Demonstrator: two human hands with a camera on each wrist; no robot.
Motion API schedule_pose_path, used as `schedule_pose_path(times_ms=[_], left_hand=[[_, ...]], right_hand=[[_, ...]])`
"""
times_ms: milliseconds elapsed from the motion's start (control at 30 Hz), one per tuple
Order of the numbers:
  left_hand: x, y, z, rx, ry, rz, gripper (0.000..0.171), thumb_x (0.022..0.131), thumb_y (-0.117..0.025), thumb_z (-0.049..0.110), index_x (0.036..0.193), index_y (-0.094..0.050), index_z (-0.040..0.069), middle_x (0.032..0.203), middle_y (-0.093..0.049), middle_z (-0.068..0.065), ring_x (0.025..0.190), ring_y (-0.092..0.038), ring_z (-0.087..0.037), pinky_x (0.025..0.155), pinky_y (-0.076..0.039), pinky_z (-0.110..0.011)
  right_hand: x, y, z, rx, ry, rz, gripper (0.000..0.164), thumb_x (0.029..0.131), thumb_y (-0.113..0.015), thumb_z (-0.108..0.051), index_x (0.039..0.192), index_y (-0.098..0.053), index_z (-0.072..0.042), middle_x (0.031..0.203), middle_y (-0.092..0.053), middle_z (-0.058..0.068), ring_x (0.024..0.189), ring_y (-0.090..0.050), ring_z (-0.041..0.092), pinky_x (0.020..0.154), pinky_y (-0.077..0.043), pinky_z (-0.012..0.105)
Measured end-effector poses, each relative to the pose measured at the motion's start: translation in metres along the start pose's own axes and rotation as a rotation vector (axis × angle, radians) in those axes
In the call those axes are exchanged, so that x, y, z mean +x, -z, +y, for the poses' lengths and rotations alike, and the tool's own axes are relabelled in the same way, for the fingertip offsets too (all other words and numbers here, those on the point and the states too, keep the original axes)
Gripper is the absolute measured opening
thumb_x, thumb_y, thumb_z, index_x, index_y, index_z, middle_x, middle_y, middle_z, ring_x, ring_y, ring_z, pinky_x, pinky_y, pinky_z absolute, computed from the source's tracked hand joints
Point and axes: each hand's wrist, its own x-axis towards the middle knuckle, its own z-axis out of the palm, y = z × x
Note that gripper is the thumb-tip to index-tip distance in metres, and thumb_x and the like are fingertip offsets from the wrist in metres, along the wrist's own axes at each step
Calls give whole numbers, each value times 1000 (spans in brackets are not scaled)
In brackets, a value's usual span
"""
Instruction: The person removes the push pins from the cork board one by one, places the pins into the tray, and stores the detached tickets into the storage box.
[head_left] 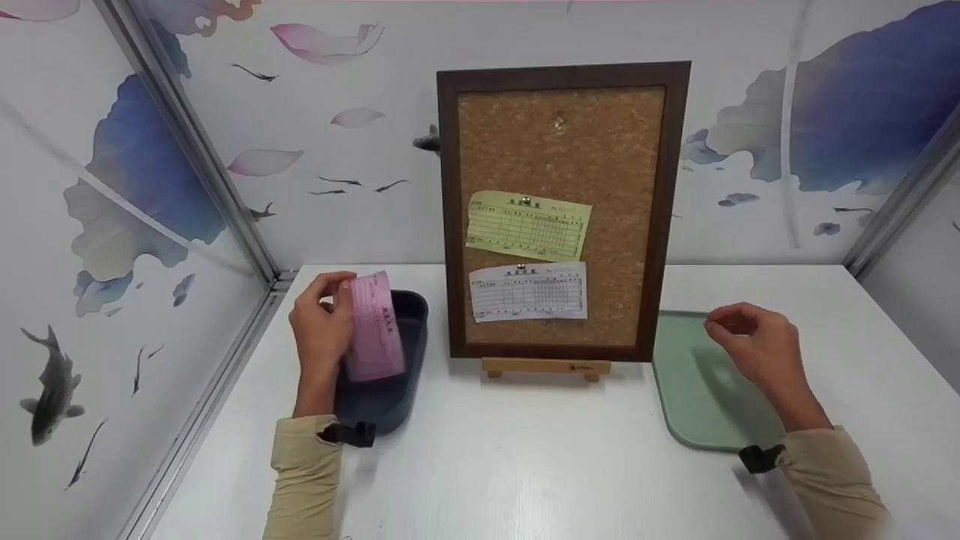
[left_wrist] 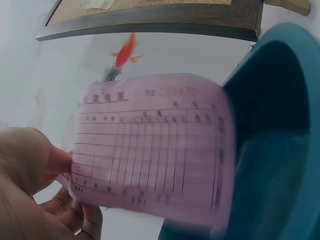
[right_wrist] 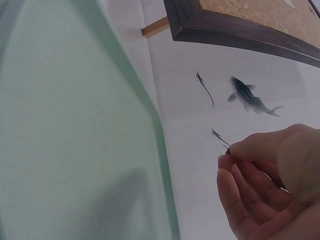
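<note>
The thin pink paper slip (left_wrist: 150, 150) has big printed signs that read 收据, then "No" and a red number too blurry for me to read. A pale yellow paper slip (head_left: 529, 229) and a white paper slip (head_left: 529, 296) on the brown-framed cork board (head_left: 622, 187) have print too small to read, and so does the mark on the light wooden stand (head_left: 540, 366).

The left hand (head_left: 322, 322) pinches the pink slip by one corner, between thumb and fingers. The rest sticks out past the tips and hides part of the deep dark blue box (head_left: 415, 322). The right hand (head_left: 761, 345), by the flat pale green tray (head_left: 679, 382), has thumb and finger pressed close on a tiny dark thing (right_wrist: 228, 150); I cannot tell what it is. Both sleeves are cut off below.
</note>
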Motion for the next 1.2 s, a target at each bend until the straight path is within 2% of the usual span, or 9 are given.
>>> schedule_pose_path(times_ms=[267, 367, 467, 600, 800, 967, 1200], left_hand=[[-2, 2, -9, 149, 56, -69, 24, 110, -59, 16, 122, -79, 14, 114, -76, -12, 77, -55, -21, 67, -43, -33], [-4, 0, -13, 194, 95, -125, 25, 109, -58, 18, 123, -79, 15, 117, -75, -13, 82, -57, -23, 68, -43, -35], [-6, -3, -16, 219, 136, -185, 26, 109, -57, 19, 125, -78, 15, 122, -75, -14, 94, -62, -28, 77, -47, -41], [-8, -6, -18, 235, 150, -228, 27, 110, -56, 18, 127, -76, 14, 124, -74, -16, 105, -65, -32, 88, -51, -49], [-11, -9, -23, 252, 160, -244, 27, 109, -56, 19, 127, -75, 14, 120, -74, -15, 104, -66, -33, 87, -51, -51], [-11, -10, -25, 238, 147, -232, 27, 109, -55, 19, 128, -72, 11, 117, -74, -17, 102, -68, -35, 86, -52, -51], [-9, -14, -26, 193, 110, -217, 33, 109, -54, 15, 140, -60, 4, 125, -74, -23, 113, -71, -40, 98, -53, -55]], right_hand=[[-1, 3, 11, -50, -55, -119, 22, 102, -76, -24, 117, -80, -7, 113, -80, 19, 90, -66, 5, 67, -55, 21], [-2, 3, 16, -55, -70, -159, 22, 101, -75, -22, 116, -80, -6, 112, -79, 18, 87, -67, 4, 66, -55, 24], [-2, 2, 19, -53, -82, -190, 22, 101, -75, -22, 117, -80, -6, 112, -80, 18, 82, -67, -2, 66, -54, 24], [-2, -1, 22, -57, -98, -230, 24, 102, -74, -21, 119, -79, -4, 112, -80, 18, 83, -70, 2, 67, -54, 23], [-1, -4, 23, -68, -119, -264, 26, 102, -74, -21, 120, -79, -3, 115, -79, 18, 94, -69, 14, 69, -55, 23], [-2, -5, 23, -65, -133, -280, 27, 102, -74, -22, 121, -79, -3, 118, -77, 20, 96, -67, 19, 68, -55, 25], [-4, -6, 27, -63, -149, -290, 28, 103, -72, -23, 123, -77, -3, 121, -75, 22, 92, -67, 18, 68, -57, 26]])
